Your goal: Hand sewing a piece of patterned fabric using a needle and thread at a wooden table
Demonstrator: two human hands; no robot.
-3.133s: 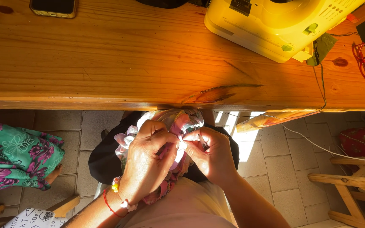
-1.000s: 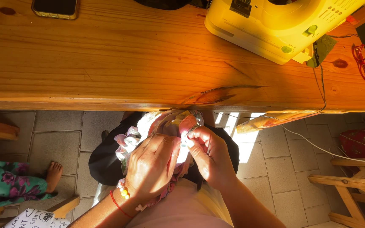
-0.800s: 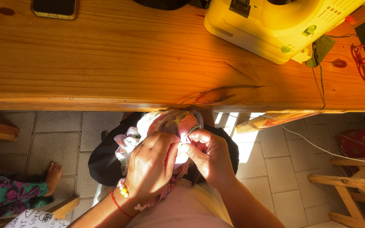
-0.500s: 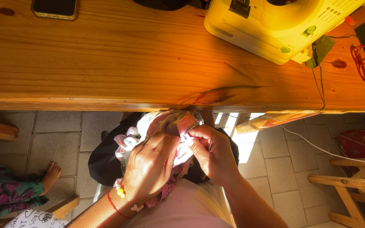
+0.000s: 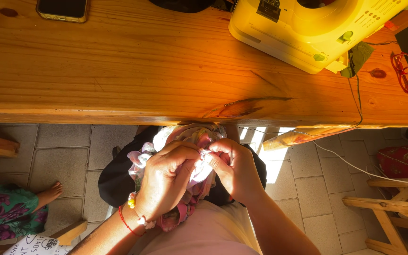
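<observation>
Below the table edge, over my lap, my left hand (image 5: 166,179) and my right hand (image 5: 234,167) meet on a bunched piece of pink and white patterned fabric (image 5: 187,137). Both hands pinch the fabric between thumb and fingers at the same spot in the middle. My left wrist wears a red string and a beaded bracelet. Whether a needle or thread sits between the fingers cannot be made out.
A wooden table (image 5: 142,66) spans the top, with a yellow sewing machine (image 5: 308,28), a phone (image 5: 62,8) and red glasses (image 5: 406,71) on it. Another person's bare foot (image 5: 50,193) and floral garment lie at the left. A wooden stool (image 5: 393,212) stands at right on the tiled floor.
The person at left has drawn back, so less floral garment shows and a bare foot is seen. My hands have stayed on the fabric, with only small finger shifts.
</observation>
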